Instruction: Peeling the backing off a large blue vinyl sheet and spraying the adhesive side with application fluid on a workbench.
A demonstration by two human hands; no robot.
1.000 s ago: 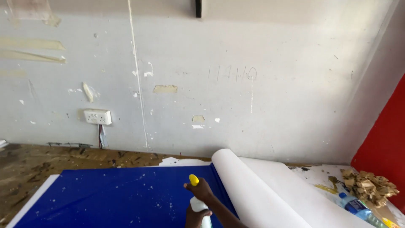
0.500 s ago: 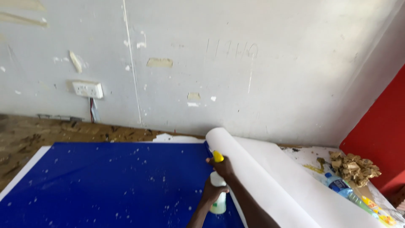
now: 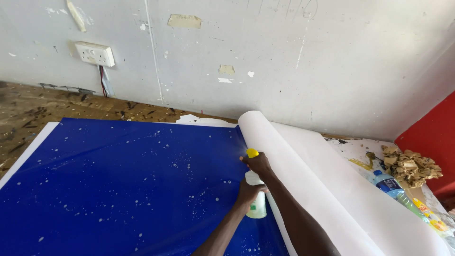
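Bottle (image 3: 256,201) of pale plastic with a yellow cap (image 3: 252,153) stands upright over the right part of the blue sheet (image 3: 118,180), just beside the rolled white backing (image 3: 303,175). The left hand (image 3: 247,193) is wrapped around the bottle's body from the near side, fingers closed on it, while the right hand (image 3: 258,163) sits higher, closed over the neck just under the cap. With both hands on so small a thing, the sound way to work, as I judge it, is to let the lower hand carry the weight and squeeze, and the upper hand only aim, so the spout does not wander. The blue sheet is already speckled with white droplets, thicker toward the middle and right than at the far left, so an even cover would call for short, light squeezes moved across in bands rather than one long one in place. Keeping the spout pointed left, away from the white roll, looks wise, since the roll lies touching the sheet's right margin and wet paper could stick or wrinkle. Farther out, a white border (image 3: 28,149) shows along the sheet's left edge, with bare brown floor (image 3: 28,109) beyond it. A wall socket (image 3: 95,53) with a hanging wire sits on the grey wall (image 3: 284,57) at far left. At right lie a blue-labelled drink bottle (image 3: 393,187) and a heap of crumpled brown scraps (image 3: 410,163), near the red panel (image 3: 429,137).
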